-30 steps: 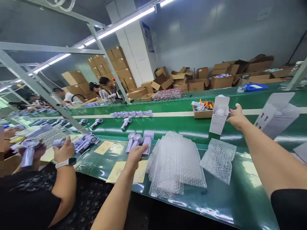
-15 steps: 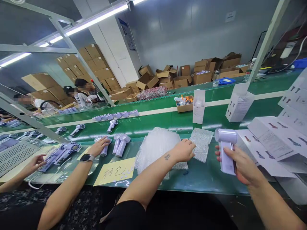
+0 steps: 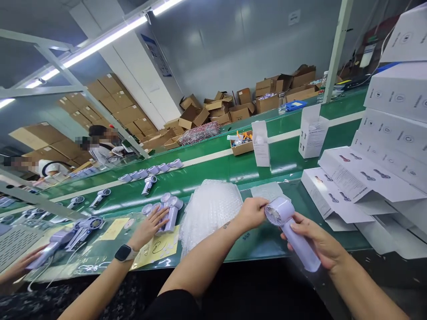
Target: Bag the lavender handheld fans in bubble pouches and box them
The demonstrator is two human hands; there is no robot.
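A pale lilac handheld fan (image 3: 303, 246) is tilted over the front of the bench, its round grille head up and to the left. My right hand (image 3: 316, 238) is wrapped round its handle. My left hand (image 3: 251, 212) is closed at the rim of the fan's head, its fingertips partly hidden there. Just behind my left hand lies a bubble wrap piece (image 3: 267, 190), partly covered. A stack of bubble wrap (image 3: 211, 209) spreads on the bench left of it, beneath my left forearm.
White printed boxes (image 3: 347, 191) pile up on the right. Two upright white boxes (image 3: 261, 144) stand behind, beside a small carton (image 3: 242, 144). At left, a co-worker's hand (image 3: 150, 226) rests on several fans (image 3: 171, 213) near a yellow paper sign (image 3: 156, 251).
The fan has turned from upright to tilted, grille showing. My left hand has moved from the bubble wrap to the fan's head. The view has shifted right. The co-worker's hand has reached the standing fans.
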